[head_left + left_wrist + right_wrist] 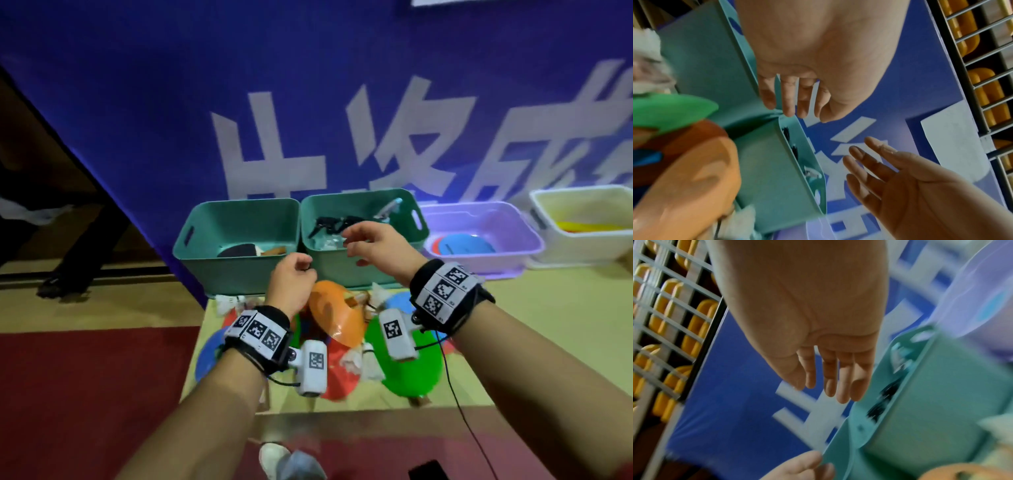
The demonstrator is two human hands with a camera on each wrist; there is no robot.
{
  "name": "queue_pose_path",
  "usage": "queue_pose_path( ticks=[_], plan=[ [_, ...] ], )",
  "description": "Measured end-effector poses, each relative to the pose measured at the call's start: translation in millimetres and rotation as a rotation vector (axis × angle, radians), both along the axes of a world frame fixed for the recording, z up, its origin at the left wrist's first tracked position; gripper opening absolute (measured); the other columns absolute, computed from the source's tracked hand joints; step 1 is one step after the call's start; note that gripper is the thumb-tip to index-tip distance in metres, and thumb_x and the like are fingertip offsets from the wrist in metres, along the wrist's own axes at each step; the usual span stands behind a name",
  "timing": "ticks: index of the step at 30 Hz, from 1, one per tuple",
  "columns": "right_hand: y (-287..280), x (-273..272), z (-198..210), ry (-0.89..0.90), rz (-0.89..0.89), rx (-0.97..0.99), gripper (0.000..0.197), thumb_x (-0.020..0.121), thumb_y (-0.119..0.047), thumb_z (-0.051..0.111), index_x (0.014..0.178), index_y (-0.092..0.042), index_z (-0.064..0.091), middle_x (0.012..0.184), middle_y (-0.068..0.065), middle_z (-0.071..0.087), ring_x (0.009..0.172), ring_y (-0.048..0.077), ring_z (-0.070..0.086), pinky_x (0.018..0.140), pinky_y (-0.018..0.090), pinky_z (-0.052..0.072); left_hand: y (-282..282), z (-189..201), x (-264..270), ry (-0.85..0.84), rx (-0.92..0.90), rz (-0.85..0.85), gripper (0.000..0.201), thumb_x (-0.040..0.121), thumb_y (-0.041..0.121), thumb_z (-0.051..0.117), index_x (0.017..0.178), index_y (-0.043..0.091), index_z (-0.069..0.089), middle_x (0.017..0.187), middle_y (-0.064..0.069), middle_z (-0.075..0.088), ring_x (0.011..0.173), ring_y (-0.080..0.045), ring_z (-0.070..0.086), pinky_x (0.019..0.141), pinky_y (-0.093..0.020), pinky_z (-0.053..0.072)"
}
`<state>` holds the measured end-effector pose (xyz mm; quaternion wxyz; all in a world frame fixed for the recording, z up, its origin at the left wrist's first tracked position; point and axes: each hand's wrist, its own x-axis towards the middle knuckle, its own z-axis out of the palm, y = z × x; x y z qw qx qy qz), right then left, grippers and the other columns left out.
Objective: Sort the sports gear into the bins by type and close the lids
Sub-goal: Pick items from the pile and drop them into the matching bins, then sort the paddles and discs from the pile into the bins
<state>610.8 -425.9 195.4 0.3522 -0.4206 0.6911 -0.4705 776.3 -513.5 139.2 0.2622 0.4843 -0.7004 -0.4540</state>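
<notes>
1. Teal plastic marks the two bins at the centre of the head view: the left teal bin (236,240) holds a dark paddle-like item, and the right teal bin (363,233) holds black and pale gear too blurred to name. A lilac bin (486,236) and a white bin (582,222) stand further right along the blue banner (308,102). No lid is seen on any bin.
2. Step in hand, as judged: between placements. Both hands are empty above the teal bins, with sorting unfinished.
3. Unsorted gear lies in a pile at lower centre of the head view: an orange disc cone (337,313), a green disc (404,363), a blue disc (209,353), and white shuttlecocks (356,363) among them.
4. Right hand (373,245): over the right teal bin, fingers loosely spread and slightly curved, holding nothing; the right wrist view confirms a bare palm.
5. Left hand (291,284): above the pile, at the front walls of the teal bins, fingers loosely curled, gripping nothing; its wrist view shows no object in the palm.
6. Next move, as judged: lower a hand to the pile, take one item cleanly from the overlapping discs, and match it to the bin of its kind.
</notes>
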Motion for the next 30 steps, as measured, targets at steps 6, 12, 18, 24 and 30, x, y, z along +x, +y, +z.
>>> queue_pose_path(
  ticks=[6,12,18,24,30],
  plan=[
    [128.6,-64.9,-27.0,-0.126,-0.249,0.037,0.021,0.09,0.0,0.057,0.107,-0.012,0.062,0.097,0.009,0.065,0.081,0.021,0.061,0.067,0.031,0.049,91.1,-13.6,-65.6,0.008,0.064,-0.083,0.024,0.086,0.004,0.062,0.109,0.01,0.066,0.101,-0.002,0.066,0.092,-0.015,0.06,0.075,-0.017,0.04],
    [221.0,-114.4,-40.8,-0.242,-0.515,0.026,0.021,0.091,0.002,0.055,0.11,-0.004,0.062,0.094,0.014,0.062,0.076,0.024,0.06,0.061,0.03,0.048,140.8,-23.2,-118.0,-0.016,0.111,-0.174,0.022,0.088,0.008,0.062,0.109,0.013,0.065,0.101,-0.003,0.066,0.083,-0.016,0.058,0.067,-0.023,0.044],
    [279.1,-145.4,-66.1,-0.3,-0.68,0.085,0.021,0.089,-0.001,0.057,0.109,-0.004,0.062,0.093,0.015,0.064,0.079,0.025,0.062,0.067,0.035,0.052,162.2,-52.6,-159.1,-0.071,0.147,-0.267,0.022,0.087,0.007,0.061,0.108,0.011,0.066,0.104,-0.003,0.067,0.09,-0.017,0.06,0.081,-0.025,0.044],
    [293.9,-171.5,-92.3,-0.32,-0.772,0.173,0.021,0.09,-0.002,0.056,0.109,-0.006,0.062,0.091,0.012,0.064,0.078,0.023,0.063,0.068,0.035,0.052,166.8,-85.1,-202.3,-0.103,0.186,-0.33,0.025,0.087,0.001,0.059,0.11,0.006,0.066,0.105,-0.004,0.065,0.098,-0.018,0.059,0.085,-0.023,0.041],
    [272.2,-195.2,-114.9,-0.278,-0.773,0.295,0.021,0.089,-0.002,0.054,0.107,-0.009,0.062,0.09,0.012,0.064,0.08,0.024,0.064,0.072,0.038,0.053,150.8,-111.3,-233.4,-0.133,0.261,-0.366,0.021,0.086,0.001,0.058,0.102,0.011,0.066,0.098,-0.003,0.066,0.092,-0.019,0.059,0.083,-0.025,0.043]
  ],
)
